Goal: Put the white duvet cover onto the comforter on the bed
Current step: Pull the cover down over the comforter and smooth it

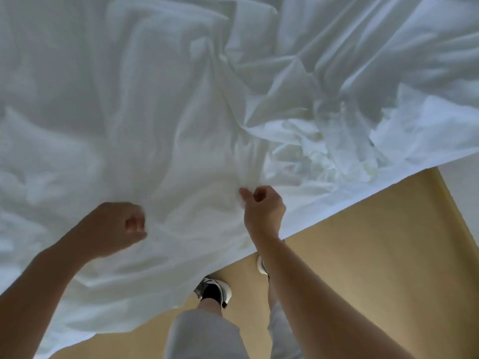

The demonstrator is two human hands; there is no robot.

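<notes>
Fingers of left hand (pixel 114 226) and right hand (pixel 263 208) clutch the white duvet cover (pixel 181 112).

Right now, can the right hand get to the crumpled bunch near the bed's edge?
Probably yes: the right hand pinches the white cover close to the crumpled bunch, and nothing lies between them.

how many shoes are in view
2. The near shoe stands on the tan floor just below the edge of the white bedding; the far shoe peeks out beside the right forearm, mostly hidden.
</notes>
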